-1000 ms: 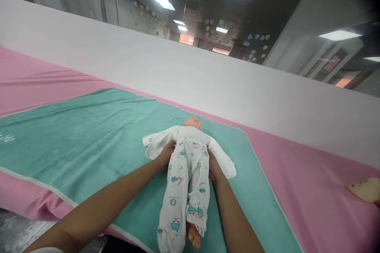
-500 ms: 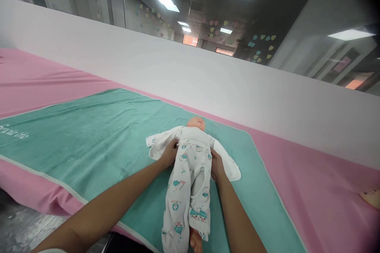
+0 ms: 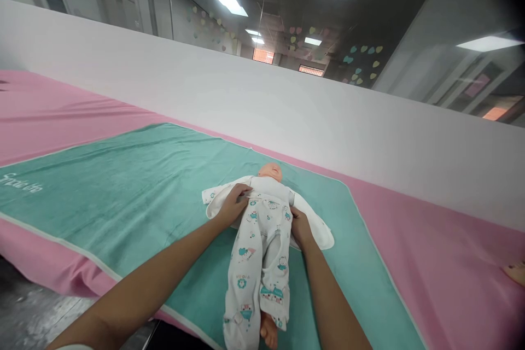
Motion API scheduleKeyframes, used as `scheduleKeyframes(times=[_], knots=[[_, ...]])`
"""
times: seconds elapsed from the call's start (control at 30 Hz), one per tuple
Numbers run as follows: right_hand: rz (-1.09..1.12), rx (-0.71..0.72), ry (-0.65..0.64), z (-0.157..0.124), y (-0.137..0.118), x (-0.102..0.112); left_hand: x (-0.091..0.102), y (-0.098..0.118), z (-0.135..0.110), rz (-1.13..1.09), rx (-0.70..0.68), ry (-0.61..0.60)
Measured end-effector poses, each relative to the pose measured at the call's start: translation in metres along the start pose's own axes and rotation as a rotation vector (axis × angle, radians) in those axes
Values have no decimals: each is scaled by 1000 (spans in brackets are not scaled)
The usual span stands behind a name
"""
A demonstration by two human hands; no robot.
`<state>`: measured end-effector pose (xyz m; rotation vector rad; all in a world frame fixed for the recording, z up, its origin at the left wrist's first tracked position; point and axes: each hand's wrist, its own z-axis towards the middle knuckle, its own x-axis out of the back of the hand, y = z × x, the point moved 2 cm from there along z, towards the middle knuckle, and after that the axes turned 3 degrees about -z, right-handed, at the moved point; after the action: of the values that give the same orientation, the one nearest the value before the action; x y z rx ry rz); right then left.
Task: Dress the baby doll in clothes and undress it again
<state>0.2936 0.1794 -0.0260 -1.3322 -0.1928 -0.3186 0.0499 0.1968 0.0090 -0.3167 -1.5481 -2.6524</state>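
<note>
A baby doll (image 3: 268,171) lies on its back on a teal towel (image 3: 123,186), head away from me. It wears white printed trousers (image 3: 258,262) and an open white top (image 3: 320,229) spread out to both sides. One bare foot (image 3: 267,332) sticks out at the bottom. My left hand (image 3: 232,205) rests on the doll's left flank, fingers pinching the cloth at the waist. My right hand (image 3: 299,225) grips the waistband on the other side, fingers curled into the fabric.
The towel lies on a pink sheet (image 3: 430,262) over a wide bed, with a white wall panel (image 3: 287,104) behind it. Someone's toes (image 3: 515,272) show at the right edge. The floor (image 3: 33,317) is at lower left.
My left hand has slid up from the doll's hip to the waist and chest edge. The right hand has stayed at the waistband. The view shifted slightly.
</note>
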Motion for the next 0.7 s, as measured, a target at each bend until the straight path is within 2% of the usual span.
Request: scheduleKeyframes(times=[0.1, 0.17, 0.27, 0.33, 0.4, 0.57, 0.7], knots=[[-9, 3, 16, 0, -1, 0, 1, 8, 3, 63, -81, -40], [-43, 24, 85, -1, -4, 0, 2, 12, 6, 100, -119, -99], [-141, 188, 223, -4, -13, 3, 3, 16, 13, 157, -170, -238], [-207, 329, 219, -7, -20, 3, 3, 18, 20, 216, -194, -309], [-242, 382, 159, -8, -24, 4, 0, 20, 29, 279, -185, -333], [-259, 316, 140, -8, -29, 7, -16, 18, 56, 404, -62, -375], [-296, 212, 133, -1, -27, 10, -26, 11, 68, 400, -65, -312]])
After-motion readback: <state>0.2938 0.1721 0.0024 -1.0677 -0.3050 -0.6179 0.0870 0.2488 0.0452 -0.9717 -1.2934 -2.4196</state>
